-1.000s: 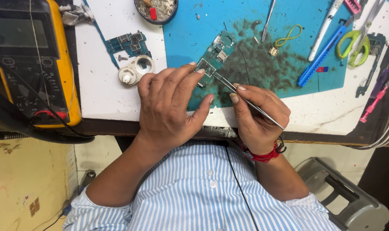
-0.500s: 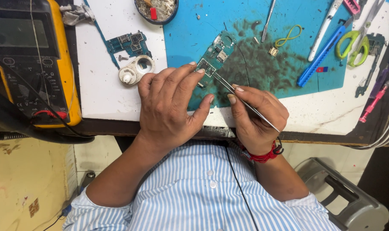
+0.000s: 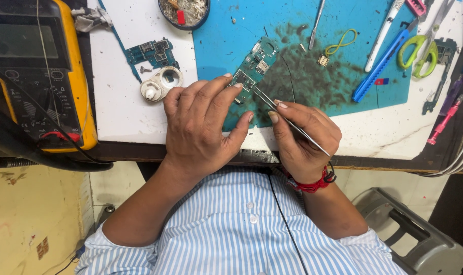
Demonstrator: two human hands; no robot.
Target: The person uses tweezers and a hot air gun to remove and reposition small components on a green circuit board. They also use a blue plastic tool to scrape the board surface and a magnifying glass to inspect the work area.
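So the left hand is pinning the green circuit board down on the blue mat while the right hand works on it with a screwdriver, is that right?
Not quite. The head view shows the right hand holding metal tweezers, not a screwdriver. The rest stands: the left hand pins the green circuit board on the blue mat.

Left hand (image 3: 201, 130) lying palm down, fingers spreading forward and pressing flat, thumb angling toward the right, right hand (image 3: 305, 137) curling loosely, thumb and forefinger pinching together, red thread circling its wrist, both forearms reaching up from striped sleeves
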